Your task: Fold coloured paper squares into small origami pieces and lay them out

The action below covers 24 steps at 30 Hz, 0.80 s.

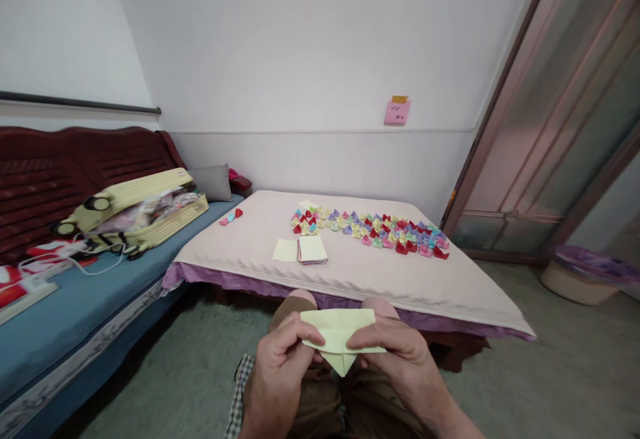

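A pale yellow sheet of paper (340, 325), partly folded with a triangular point hanging down, is held above my lap. My left hand (280, 359) pinches its left side, thumb on top. On the right side my right hand (407, 355) grips it the same way; the fingers underneath are mostly hidden. Beyond the hands, on the cloth-covered table, lies a stack of square paper (313, 250) with a pale yellow sheet on top. A loose yellow sheet (285, 250) rests against its left side. Farther back many small folded paper pieces (373, 229) in several colours spread to the right.
The table (240, 239) has a cream cover over purple cloth. A few folded pieces (231, 217) sit at its left. A partly open yellow suitcase (145, 215) lies on the blue-covered bench (120, 292). A bin (583, 275) stands right, near the door. A pink note (397, 112) is on the wall.
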Motion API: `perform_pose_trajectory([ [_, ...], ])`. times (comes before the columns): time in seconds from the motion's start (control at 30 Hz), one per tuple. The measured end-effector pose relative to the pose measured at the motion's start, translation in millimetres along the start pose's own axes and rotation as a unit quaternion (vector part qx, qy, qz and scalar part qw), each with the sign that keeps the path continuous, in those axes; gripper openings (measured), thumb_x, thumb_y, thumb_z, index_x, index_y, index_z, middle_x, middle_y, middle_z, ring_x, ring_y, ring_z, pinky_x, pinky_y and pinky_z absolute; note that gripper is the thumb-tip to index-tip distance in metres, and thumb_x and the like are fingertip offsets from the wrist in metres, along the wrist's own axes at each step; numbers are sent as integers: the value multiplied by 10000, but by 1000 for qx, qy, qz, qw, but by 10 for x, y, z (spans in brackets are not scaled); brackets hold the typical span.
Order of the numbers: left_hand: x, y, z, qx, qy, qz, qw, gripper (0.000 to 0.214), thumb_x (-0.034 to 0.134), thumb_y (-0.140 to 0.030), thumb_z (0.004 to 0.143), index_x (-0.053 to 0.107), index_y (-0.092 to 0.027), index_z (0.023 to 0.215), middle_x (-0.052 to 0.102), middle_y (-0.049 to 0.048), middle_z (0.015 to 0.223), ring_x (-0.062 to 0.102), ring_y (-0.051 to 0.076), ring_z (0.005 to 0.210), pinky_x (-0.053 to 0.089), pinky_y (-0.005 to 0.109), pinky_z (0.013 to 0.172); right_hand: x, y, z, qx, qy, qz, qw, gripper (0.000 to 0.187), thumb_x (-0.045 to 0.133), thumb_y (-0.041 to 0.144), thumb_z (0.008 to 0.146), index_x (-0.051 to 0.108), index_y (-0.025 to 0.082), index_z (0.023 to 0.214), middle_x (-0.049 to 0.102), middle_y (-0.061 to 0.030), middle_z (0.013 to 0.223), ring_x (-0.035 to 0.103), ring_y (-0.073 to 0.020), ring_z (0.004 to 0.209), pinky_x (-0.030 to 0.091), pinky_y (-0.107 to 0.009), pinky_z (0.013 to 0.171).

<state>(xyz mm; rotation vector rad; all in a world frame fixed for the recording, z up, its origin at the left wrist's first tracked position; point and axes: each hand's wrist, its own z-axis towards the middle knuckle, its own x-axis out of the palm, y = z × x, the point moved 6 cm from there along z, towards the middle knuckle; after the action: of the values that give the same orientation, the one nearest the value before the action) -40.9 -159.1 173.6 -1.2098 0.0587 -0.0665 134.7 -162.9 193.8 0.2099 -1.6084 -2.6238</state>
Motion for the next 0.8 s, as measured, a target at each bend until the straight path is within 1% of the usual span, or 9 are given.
perform_pose_trajectory([
  [0.13, 7, 45, -13, -25, 32, -42, 998, 88, 584, -193, 797, 672, -193, 788, 579, 13, 787, 537, 153, 694, 414, 241, 617, 20, 120, 19, -28, 30, -45, 998, 231, 663, 42, 712, 777, 237, 761, 666, 5, 663, 599, -123, 633, 457, -175, 583],
  [0.2, 1, 31, -4, -26, 18, -27, 999, 76, 611, -215, 786, 678, -186, 765, 570, 7, 757, 521, 146, 683, 405, 232, 610, 20, 172, 22, -41, 35, -79, 995, 224, 676, 43, 689, 770, 227, 777, 682, 0, 692, 604, -132, 660, 461, -181, 607],
  [0.3, -16, -4, 15, -27, -26, 19, 999, 55, 667, -195, 732, 667, -177, 680, 547, -17, 665, 492, 122, 627, 382, 207, 576, 26, 191, 10, -49, 41, -116, 991, 144, 662, 127, 752, 757, 221, 807, 688, -8, 714, 607, -143, 677, 463, -197, 624],
  [0.4, -1, 11, 20, -41, -41, 21, 998, 14, 673, -176, 701, 664, -177, 691, 567, -24, 643, 494, 115, 598, 386, 198, 558, -6, 153, -14, -45, 4, -136, 990, 124, 615, 199, 833, 736, 218, 827, 684, -8, 707, 605, -145, 662, 462, -206, 614],
  [0.5, 6, 86, 7, -65, -45, 0, 997, 64, 671, -176, 694, 670, -180, 758, 603, -15, 674, 525, 126, 610, 414, 205, 565, -33, 104, -35, -42, -32, -147, 988, 87, 651, 201, 812, 723, 215, 859, 702, -8, 741, 617, -147, 661, 475, -204, 605],
  [0.57, 7, 133, -5, -78, -43, -14, 996, 114, 669, -180, 701, 670, -184, 815, 635, -1, 726, 562, 145, 654, 446, 221, 602, -39, 86, -39, -47, -42, -156, 986, 120, 670, 192, 796, 720, 215, 903, 722, -14, 794, 637, -153, 688, 490, -205, 623],
  [0.67, -6, 138, -11, -67, -46, 7, 997, 149, 663, -178, 712, 674, -192, 860, 665, 18, 814, 601, 178, 748, 474, 251, 675, -36, 83, -30, -65, -42, -184, 980, 172, 662, 168, 804, 713, 218, 960, 735, -26, 848, 657, -164, 731, 502, -214, 655],
  [0.8, -30, 56, 4, -20, -65, 105, 992, 156, 649, -158, 728, 695, -216, 865, 656, 7, 822, 594, 186, 797, 450, 255, 722, -16, 119, -12, -108, -27, -222, 969, 164, 617, 149, 837, 699, 223, 957, 686, -26, 785, 629, -173, 728, 487, -241, 664],
])
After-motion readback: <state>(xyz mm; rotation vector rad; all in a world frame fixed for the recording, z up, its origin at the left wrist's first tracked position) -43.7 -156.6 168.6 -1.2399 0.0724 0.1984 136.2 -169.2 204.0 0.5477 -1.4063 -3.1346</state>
